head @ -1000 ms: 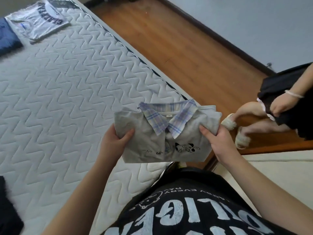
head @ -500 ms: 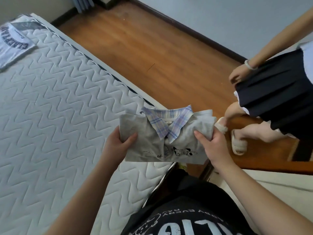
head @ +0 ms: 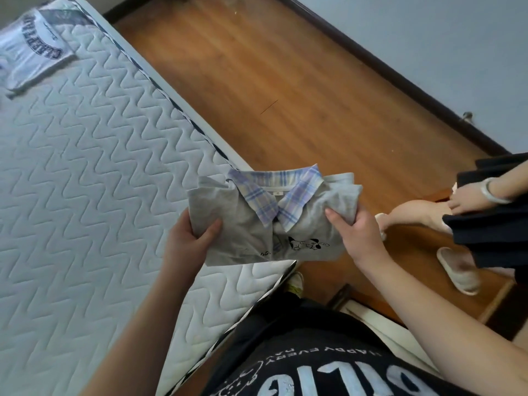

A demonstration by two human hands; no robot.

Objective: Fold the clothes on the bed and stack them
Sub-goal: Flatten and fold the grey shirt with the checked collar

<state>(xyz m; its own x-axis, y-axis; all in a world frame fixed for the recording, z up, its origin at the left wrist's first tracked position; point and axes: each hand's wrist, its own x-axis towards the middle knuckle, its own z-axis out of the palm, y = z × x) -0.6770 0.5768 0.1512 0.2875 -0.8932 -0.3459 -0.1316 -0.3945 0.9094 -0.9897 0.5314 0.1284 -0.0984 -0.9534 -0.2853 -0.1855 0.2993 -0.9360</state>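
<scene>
While both hands grip it, a folded grey shirt (head: 265,224) hangs over the bed (head: 85,195) corner.
Left hand (head: 188,241) pinches its left edge, right hand (head: 357,230) its right; a folded white tee (head: 31,52) lies at the bed's far end.

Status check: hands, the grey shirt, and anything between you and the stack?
Left hand and right hand both grip the folded grey shirt, held above the mattress corner. Folded white tee lies at far end. Bare mattress between.
</scene>
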